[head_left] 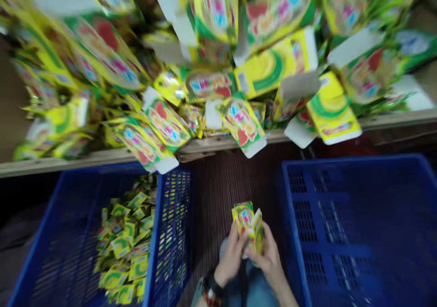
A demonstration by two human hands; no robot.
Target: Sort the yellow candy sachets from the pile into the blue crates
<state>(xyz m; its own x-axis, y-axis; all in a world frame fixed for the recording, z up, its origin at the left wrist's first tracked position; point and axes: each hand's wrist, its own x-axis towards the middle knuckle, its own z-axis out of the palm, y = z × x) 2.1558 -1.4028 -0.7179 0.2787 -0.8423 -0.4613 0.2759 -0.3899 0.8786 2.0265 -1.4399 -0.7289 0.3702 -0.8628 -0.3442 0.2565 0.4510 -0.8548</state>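
Note:
Low in the middle of the head view, above my lap, both hands hold small yellow-green printed cardboard boxes. My left hand (232,254) grips a candy box (244,216) whose front shows a watermelon print. Beside it my right hand (268,257) is wrapped round a second candy box (258,234), turned more edge-on and touching the first. Fingers cover the lower parts of both boxes, and motion blurs them. Whether their flaps are open or closed I cannot tell.
A wooden shelf (201,146) ahead bears a heap of similar boxes and shiny wrapped packets. To the left a blue crate (157,234) contains many small boxes; another blue crate (290,207) stands on the right. Dark ribbed floor (218,184) lies between them.

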